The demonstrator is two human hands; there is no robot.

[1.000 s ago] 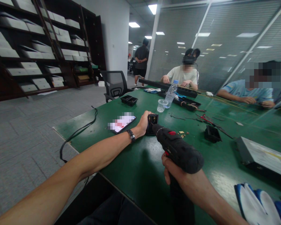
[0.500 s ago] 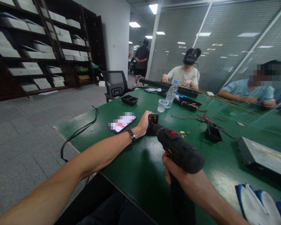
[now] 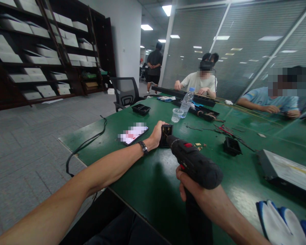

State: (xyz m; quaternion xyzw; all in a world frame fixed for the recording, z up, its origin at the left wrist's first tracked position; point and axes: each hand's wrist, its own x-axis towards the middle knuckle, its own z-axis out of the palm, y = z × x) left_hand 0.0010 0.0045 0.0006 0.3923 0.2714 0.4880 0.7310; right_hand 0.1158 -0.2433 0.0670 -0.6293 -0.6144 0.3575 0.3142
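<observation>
My right hand is wrapped round the grip of a black cordless drill with red buttons. The drill points forward and left, its tip at the open face of a small black plastic box. Standing on its side on the table, this box shows brass-coloured bits inside; my left hand grips it from the left. Whether the drill's bit touches a screw in there is too small to tell. Small brass-coloured pieces lie just right of the drill's chuck.
On the green table lie a phone, a plastic cup, a water bottle, more black boxes, a grey metal case and blue-white gloves. Two people sit across, handling things.
Both my hands, the drill and the black box stay practically where they were. Across the table, the person in the white shirt has shifted head and hand slightly.
</observation>
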